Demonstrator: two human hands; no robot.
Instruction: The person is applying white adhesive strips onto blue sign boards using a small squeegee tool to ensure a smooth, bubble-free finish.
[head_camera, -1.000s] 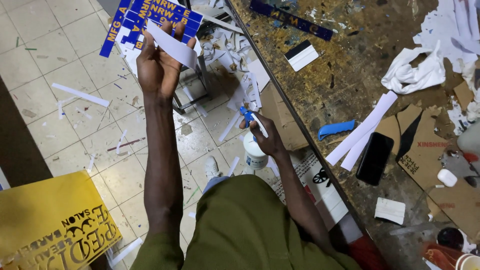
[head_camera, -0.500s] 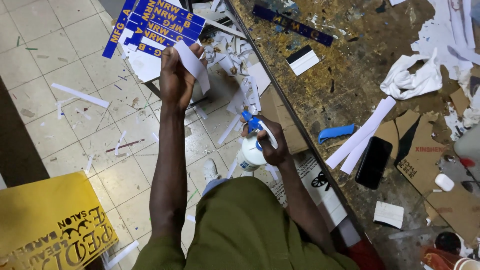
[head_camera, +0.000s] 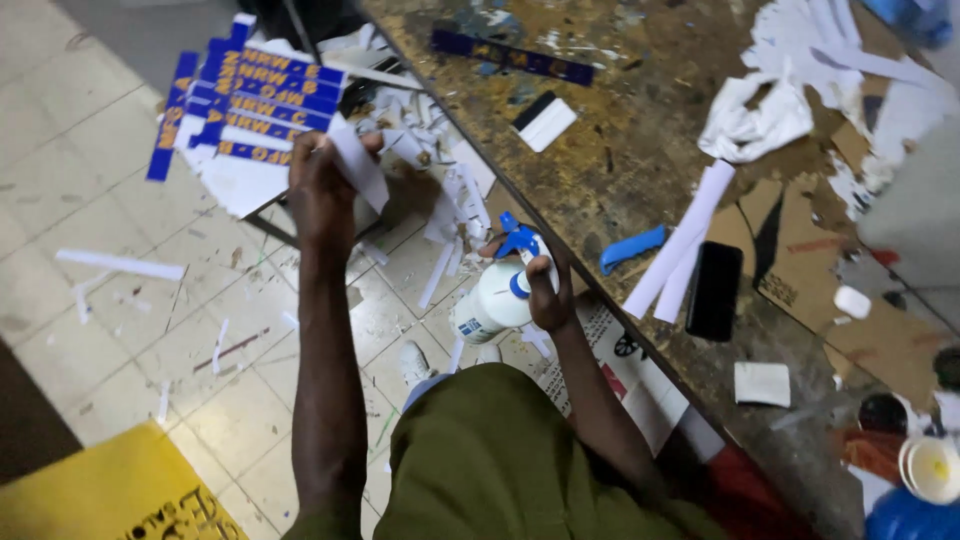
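Head view, worn workbench, paper-littered tiled floor, right hand gripping spray bottle

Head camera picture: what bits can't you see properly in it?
- Spray bottle: the right hand wraps its neck, hiding how the fingers sit on the blue trigger.
- White strip in the left hand: its lower end is behind the fingers.
- Blue and yellow sticker sheet: the lettering is too blurred to make out.
- Tub and blue thing at the lower right: cut off by the picture's edge.
- Black phone: screen dark, nothing shows.
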